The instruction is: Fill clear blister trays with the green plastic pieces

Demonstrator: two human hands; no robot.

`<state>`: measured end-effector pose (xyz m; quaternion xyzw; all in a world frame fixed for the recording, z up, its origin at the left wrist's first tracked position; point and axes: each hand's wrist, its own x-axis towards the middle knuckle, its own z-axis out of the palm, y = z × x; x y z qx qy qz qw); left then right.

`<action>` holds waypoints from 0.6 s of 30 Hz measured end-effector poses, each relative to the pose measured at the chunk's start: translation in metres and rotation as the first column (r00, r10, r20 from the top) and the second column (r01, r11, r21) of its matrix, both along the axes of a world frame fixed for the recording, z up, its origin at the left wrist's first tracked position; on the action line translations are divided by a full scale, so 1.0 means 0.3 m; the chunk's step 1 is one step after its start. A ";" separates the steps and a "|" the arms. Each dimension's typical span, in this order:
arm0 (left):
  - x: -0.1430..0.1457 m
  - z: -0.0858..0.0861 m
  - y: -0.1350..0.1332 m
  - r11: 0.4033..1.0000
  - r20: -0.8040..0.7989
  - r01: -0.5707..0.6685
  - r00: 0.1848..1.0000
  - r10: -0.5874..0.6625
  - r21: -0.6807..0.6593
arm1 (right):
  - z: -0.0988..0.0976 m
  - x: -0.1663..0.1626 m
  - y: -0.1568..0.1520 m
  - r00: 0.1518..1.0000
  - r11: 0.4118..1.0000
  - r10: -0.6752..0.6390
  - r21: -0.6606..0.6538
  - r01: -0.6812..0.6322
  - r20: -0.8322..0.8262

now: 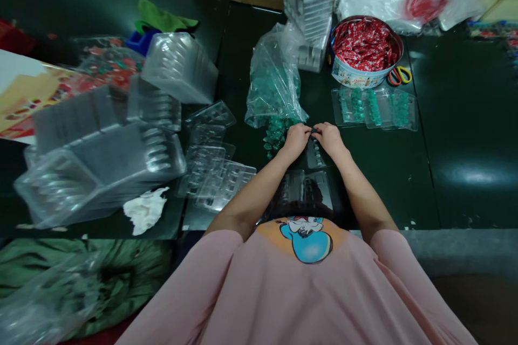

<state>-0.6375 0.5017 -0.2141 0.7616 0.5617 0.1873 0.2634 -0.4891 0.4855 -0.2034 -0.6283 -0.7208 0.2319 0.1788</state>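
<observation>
My left hand (297,139) and my right hand (329,137) meet fingertip to fingertip over a clear plastic blister tray (315,155) on the dark green table. Both are pinched closed on a small green wrapped candy (313,129) between them. A loose heap of green candies (275,135) lies just left of my left hand, spilling from a clear plastic bag (273,81). Another clear tray (307,188) lies nearer my body, between my forearms.
Filled trays of green candies (374,109) lie at the right. Behind them are a round tin of red sachets (366,51) and scissors (400,74). Stacks of empty clear trays (101,161) fill the left, more stacks (309,5) at the back. A crumpled tissue (144,210) lies near the table edge.
</observation>
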 end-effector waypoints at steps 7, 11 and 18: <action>-0.011 0.055 0.003 0.993 -0.077 0.110 0.991 -0.113 -0.041 | 0.050 -0.075 0.018 0.973 0.993 -0.061 -0.090 0.083 0.223; -0.114 0.126 -0.009 0.999 -0.042 0.042 0.998 -0.043 -0.008 | 0.043 -0.068 0.019 0.977 0.988 -0.089 -0.104 0.111 0.195; -0.239 0.130 -0.103 0.989 -0.372 0.138 0.917 -0.144 -0.042 | 0.009 -0.054 -0.025 0.988 0.987 -0.149 -0.074 0.145 -0.045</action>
